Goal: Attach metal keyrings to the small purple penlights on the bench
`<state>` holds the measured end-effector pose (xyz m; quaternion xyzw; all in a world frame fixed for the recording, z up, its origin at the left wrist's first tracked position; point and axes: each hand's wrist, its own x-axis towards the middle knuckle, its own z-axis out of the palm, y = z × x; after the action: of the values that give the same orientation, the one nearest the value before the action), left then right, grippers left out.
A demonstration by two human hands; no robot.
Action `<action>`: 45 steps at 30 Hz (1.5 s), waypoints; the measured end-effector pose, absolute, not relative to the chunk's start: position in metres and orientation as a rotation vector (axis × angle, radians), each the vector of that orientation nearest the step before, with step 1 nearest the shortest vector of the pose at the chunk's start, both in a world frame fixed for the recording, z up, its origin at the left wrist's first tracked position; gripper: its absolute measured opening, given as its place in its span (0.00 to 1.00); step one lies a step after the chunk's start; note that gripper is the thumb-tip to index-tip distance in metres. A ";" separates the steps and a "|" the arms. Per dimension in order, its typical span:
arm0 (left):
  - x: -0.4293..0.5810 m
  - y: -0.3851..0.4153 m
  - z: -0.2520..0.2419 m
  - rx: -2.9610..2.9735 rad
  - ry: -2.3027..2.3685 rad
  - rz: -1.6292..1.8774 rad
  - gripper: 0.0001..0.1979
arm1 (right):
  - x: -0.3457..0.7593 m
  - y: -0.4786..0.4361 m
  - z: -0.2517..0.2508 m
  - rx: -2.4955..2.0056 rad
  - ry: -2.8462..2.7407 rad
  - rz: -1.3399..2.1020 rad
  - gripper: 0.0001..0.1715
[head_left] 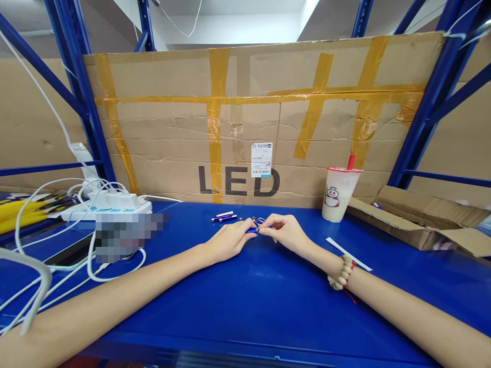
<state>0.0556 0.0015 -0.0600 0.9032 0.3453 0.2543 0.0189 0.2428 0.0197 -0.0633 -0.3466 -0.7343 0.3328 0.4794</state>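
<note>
Over the middle of the blue table my left hand [229, 240] is closed on a small blue metal tube [251, 230], most of which its fingers cover. My right hand [287, 233] pinches at the tube's right end, where a small silvery bit shows; what exactly sits between those fingertips is too small to make out. Just behind the hands lie small shiny metal parts [259, 220], partly hidden by the fingers. Two slim, shiny tubes, one of them a purple-blue tube [224, 218], rest on the table to the left of these parts.
A lidded drink cup [340, 197] with a red straw stands at the back right, beside an open cardboard box [406, 225]. A white strip [348, 253] lies near my right forearm. White cables and a power strip [118, 202] crowd the left. Taped cardboard [172, 143] walls the back.
</note>
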 end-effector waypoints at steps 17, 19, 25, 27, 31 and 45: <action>0.059 0.003 -0.061 2.840 1.247 0.823 0.10 | 0.240 0.020 -0.069 -0.931 -1.815 0.742 0.20; 0.060 0.003 -0.061 2.818 1.285 0.830 0.10 | 0.240 0.022 -0.070 -0.917 -1.823 0.702 0.19; 0.059 0.004 -0.062 2.777 1.342 0.879 0.11 | 0.240 0.022 -0.070 -0.868 -1.842 0.505 0.17; 0.059 0.004 -0.062 2.781 1.342 0.881 0.11 | 0.240 0.021 -0.069 -0.849 -1.847 0.462 0.17; 0.059 0.004 -0.062 2.801 1.320 0.868 0.12 | 0.241 0.021 -0.068 -0.831 -1.863 0.406 0.14; 0.058 0.005 -0.061 2.749 1.265 0.774 0.13 | 0.242 0.020 -0.068 -0.783 -1.847 0.487 0.14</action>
<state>0.0584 0.0046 -0.0608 0.8800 0.4050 0.2478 0.0091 0.2416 0.0204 -0.0683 -0.3257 -0.7681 0.2026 0.5128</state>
